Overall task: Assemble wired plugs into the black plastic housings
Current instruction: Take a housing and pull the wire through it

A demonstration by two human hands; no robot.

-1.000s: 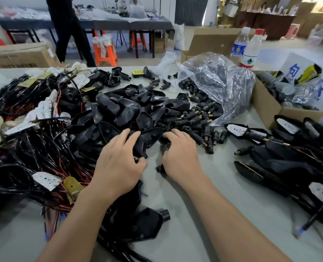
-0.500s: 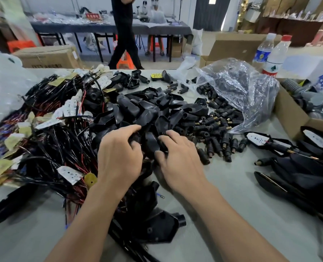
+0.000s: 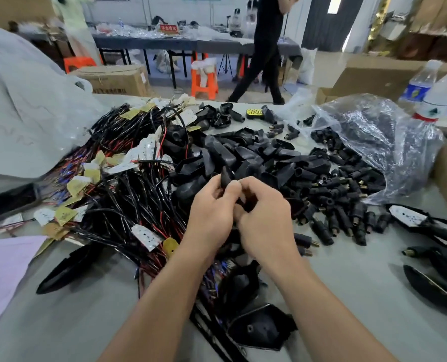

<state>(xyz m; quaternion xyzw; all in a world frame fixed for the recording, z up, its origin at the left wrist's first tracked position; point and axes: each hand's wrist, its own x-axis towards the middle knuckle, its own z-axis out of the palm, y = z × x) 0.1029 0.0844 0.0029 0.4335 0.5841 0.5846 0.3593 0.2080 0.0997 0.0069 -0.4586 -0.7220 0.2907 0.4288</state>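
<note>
Left hand and right hand are seen in the head view held close together above the table, knuckles almost touching. A black housing is gripped in the curled fingers of the left hand, with its pointed end standing up above the thumb. Its lower end is pinched by the curled fingers of the right hand. Whether a plug is also held there cannot be told, since that part is hidden by the palms.

The wire tangle lies just beside the left wrist, the housing pile lies just behind the hands, and the loose plugs are spread to the right, partly spilled from a plastic bag.

Several failures can be judged likely from this arrangement. Because the joint is covered by the fingers, a plug could be offered crookedly, and if it were forced, a brass tip might be bent or the housing's socket strained. A wire from the tangle could be caught by the left forearm and dragged, so that neighbouring leads and their small boards would be pulled along. The housing, held only at its ends, could be twisted out of the grip and lost among the look-alike pieces in the pile. Loose plugs might be rolled off the table edge if brushed by the right arm.
</note>
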